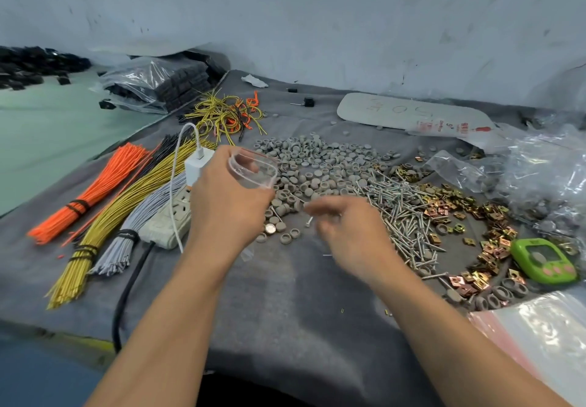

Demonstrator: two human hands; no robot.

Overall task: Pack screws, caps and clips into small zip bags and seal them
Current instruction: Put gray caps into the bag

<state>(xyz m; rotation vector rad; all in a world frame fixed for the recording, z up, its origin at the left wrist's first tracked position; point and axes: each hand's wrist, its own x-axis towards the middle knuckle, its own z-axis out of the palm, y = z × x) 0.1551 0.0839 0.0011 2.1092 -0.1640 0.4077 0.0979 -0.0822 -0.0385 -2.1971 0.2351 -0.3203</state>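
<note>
Far left on the grey felt-covered table [285, 305] lie bundles of thin plastic-coated wire ties: an orange bundle [92, 192], a yellow bundle [104, 225] and a grey bundle [139, 219], all fanned with their long axes running from near-left to far-right. Beside them sits a white power strip [168, 221] with a white charger plug [196, 165] stuck in it.

The left hand [226, 203] is raised above the table, fingers curled around a small clear zip bag [253, 170]. The bag's mouth is held open into a rounded loop, facing up and toward the right, and it sits at the fingertips with the thumb on its near side. It looks empty, though that is hard to judge through the plastic.

Just right of it, the right hand [348, 232] is blurred; its fingers seem drawn together and pointing left, but I cannot tell whether they pinch anything. A single silver screw [309, 222] shows just left of those fingertips, its long axis near upright, apart from the bag's mouth.

Beyond the hands spreads a heap of round grey plastic caps [320, 162]. To the right lies a pile of silver screws [402, 213] pointing every way, then a curved band of brass-coloured square metal clips [469, 216], and a green digital timer [543, 260] near the edge.
</note>
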